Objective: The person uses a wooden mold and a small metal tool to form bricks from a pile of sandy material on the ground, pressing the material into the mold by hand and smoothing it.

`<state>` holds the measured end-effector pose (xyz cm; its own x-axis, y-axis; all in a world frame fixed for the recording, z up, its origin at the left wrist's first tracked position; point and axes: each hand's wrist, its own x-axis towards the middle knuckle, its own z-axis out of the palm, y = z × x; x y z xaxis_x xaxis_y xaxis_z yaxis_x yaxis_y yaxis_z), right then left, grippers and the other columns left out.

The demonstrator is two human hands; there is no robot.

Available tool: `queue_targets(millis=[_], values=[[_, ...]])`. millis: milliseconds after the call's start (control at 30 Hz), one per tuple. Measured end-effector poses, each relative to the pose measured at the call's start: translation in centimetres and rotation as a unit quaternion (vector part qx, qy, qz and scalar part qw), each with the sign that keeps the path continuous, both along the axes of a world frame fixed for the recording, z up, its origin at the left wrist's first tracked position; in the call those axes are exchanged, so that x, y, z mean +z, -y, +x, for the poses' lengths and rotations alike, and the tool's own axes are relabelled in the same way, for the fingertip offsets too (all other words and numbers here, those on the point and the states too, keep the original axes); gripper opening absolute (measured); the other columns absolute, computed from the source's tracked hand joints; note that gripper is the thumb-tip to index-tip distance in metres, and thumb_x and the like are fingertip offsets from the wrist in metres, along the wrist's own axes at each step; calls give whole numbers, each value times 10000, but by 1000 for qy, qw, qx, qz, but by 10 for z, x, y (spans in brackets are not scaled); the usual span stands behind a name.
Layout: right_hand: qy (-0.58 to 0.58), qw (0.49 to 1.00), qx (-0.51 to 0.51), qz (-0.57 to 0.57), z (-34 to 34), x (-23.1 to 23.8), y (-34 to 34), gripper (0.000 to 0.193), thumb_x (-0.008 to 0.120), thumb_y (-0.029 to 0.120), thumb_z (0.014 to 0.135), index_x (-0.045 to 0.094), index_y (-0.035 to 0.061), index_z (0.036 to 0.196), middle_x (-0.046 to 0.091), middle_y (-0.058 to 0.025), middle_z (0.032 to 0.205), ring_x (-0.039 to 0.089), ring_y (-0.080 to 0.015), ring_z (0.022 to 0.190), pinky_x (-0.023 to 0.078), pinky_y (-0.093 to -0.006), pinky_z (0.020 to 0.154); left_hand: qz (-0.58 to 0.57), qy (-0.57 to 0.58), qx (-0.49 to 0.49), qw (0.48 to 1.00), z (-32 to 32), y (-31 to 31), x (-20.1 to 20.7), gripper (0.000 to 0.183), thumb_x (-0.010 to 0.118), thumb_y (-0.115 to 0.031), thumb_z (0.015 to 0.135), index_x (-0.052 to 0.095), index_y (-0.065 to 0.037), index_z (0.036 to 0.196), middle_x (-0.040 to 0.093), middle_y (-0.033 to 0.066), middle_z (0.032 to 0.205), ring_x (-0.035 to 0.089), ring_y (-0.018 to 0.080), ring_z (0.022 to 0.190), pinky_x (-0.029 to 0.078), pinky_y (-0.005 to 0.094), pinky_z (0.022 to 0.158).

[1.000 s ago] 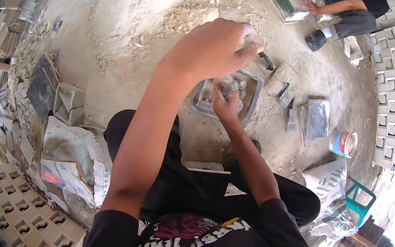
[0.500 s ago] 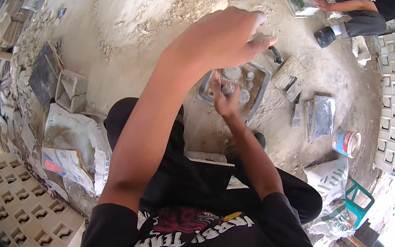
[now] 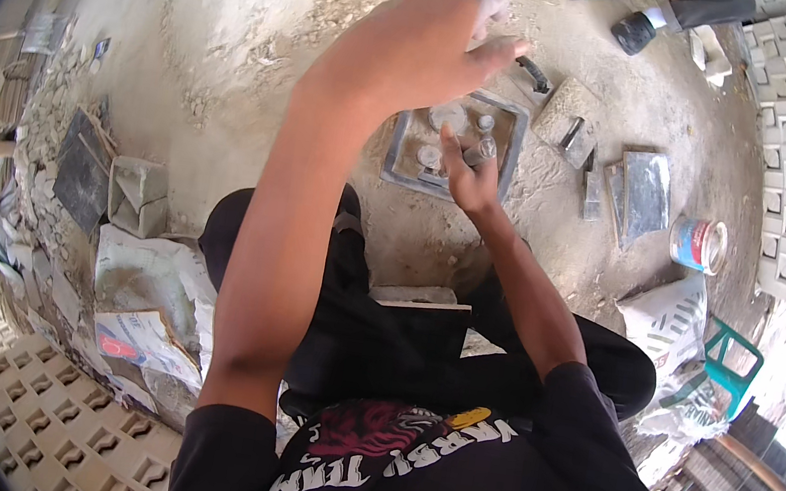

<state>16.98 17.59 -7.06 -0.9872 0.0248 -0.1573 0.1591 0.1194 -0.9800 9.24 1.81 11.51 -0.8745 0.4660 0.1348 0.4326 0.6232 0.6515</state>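
Note:
My left hand (image 3: 423, 49) is raised over the ground, high above the far side of a grey square mould frame (image 3: 392, 153). Its fingers curl under the palm with pale dust on their tips, and the thumb sticks out; whatever lies inside the curl is hidden. Low over the frame's right part, my right hand (image 3: 472, 184) closes around a small grey knob-like piece (image 3: 480, 151), with the index finger pointing forward. Inside the frame stand round, dusty grey pieces, among them a larger disc (image 3: 447, 116) and a smaller one (image 3: 430, 156).
Right of the frame lie a dusty slab (image 3: 565, 109), a black-handled tool (image 3: 535, 75), dark flat plates (image 3: 643, 195) and a paint bucket (image 3: 698, 244). A hollow block (image 3: 138, 198) and torn sack (image 3: 147, 276) are at left. A person's shoe (image 3: 634, 32) shows at far right.
The view has shifted, so the ground sits higher in the picture. My right hand has moved rightward across the frame, uncovering a disc on the left. My left hand stays raised and curled.

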Motion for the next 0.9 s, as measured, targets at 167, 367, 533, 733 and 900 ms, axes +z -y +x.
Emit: queue_targets(millis=[167, 367, 533, 733, 900], values=[[-42, 997, 19, 62, 12, -3, -12, 449, 588, 274, 979, 505, 33, 609, 419, 51, 567, 346, -53, 576, 294, -283, 501, -5, 6, -10, 1000, 0, -11, 2, 469, 592, -398, 928, 619, 20, 1139, 698, 202, 975, 684, 290, 898, 516, 365, 795], [-55, 998, -10, 23, 13, -16, -30, 443, 556, 211, 986, 463, 28, 593, 393, 41, 542, 316, -72, 532, 272, -308, 477, -8, 13, -27, 1000, 0, -24, -2, 473, 583, -411, 932, 620, 13, 1140, 702, 193, 939, 686, 271, 864, 516, 356, 778], [-98, 995, -26, 22, 12, -23, -39, 400, 569, 195, 977, 489, 42, 617, 420, 59, 566, 324, -72, 531, 278, -301, 474, -20, 19, -18, 999, 7, -35, 7, 461, 582, -415, 931, 627, -4, 1135, 703, 187, 922, 685, 263, 858, 514, 354, 770], [-63, 997, -17, -40, 17, -24, -55, 433, 478, 113, 1005, 404, 68, 580, 405, 39, 571, 315, -70, 532, 260, -280, 491, -16, 10, -29, 999, 6, -36, 6, 464, 585, -403, 932, 621, 5, 1150, 702, 165, 943, 680, 252, 859, 511, 344, 754], [-6, 1000, 2, 20, 18, -11, -62, 445, 471, 114, 1001, 372, 66, 569, 391, 33, 555, 308, -73, 529, 263, -288, 488, -6, 35, -37, 999, 7, -37, 5, 473, 587, -391, 934, 612, 19, 1168, 696, 167, 934, 676, 252, 848, 510, 343, 749]])
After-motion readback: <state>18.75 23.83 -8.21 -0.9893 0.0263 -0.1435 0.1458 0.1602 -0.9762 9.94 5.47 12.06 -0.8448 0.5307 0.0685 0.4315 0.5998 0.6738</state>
